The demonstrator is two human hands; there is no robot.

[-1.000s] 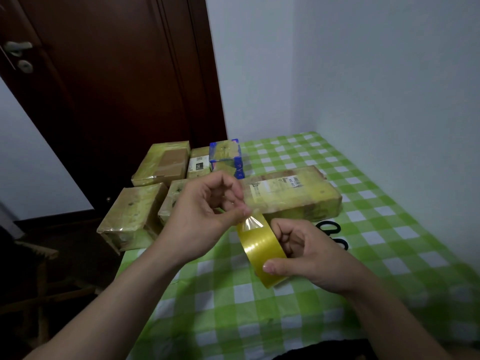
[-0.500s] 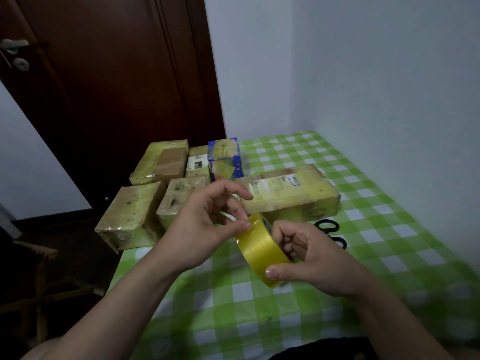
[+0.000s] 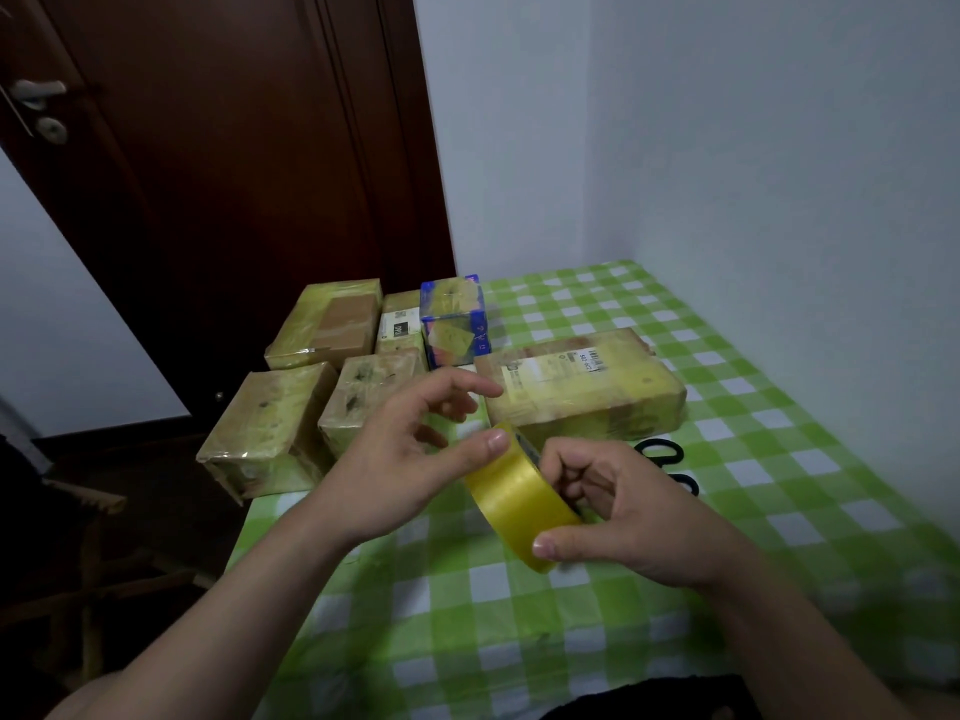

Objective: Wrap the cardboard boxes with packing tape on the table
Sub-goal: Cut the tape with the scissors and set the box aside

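A yellow roll of packing tape (image 3: 519, 504) is held above the green-checked table (image 3: 753, 459). My right hand (image 3: 618, 511) grips the roll, fingers curled through its core and thumb on the lower rim. My left hand (image 3: 410, 454) has its thumb pressed on the roll's upper edge, the other fingers spread and lifted off. Behind them lies a long tape-wrapped cardboard box (image 3: 582, 392) with a barcode label. Several more wrapped boxes (image 3: 270, 428) sit at the table's left side, one of them blue-edged (image 3: 452, 319).
Black scissors (image 3: 665, 454) lie on the cloth right of my right hand, partly hidden. A dark wooden door (image 3: 208, 174) stands behind the table's left edge, a white wall on the right. A wooden chair (image 3: 88, 511) shows at lower left.
One second ago my left fingers pinched a peeled flap of tape above the roll. The flap is down on the roll now and my left fingers have opened, only the thumb touching.
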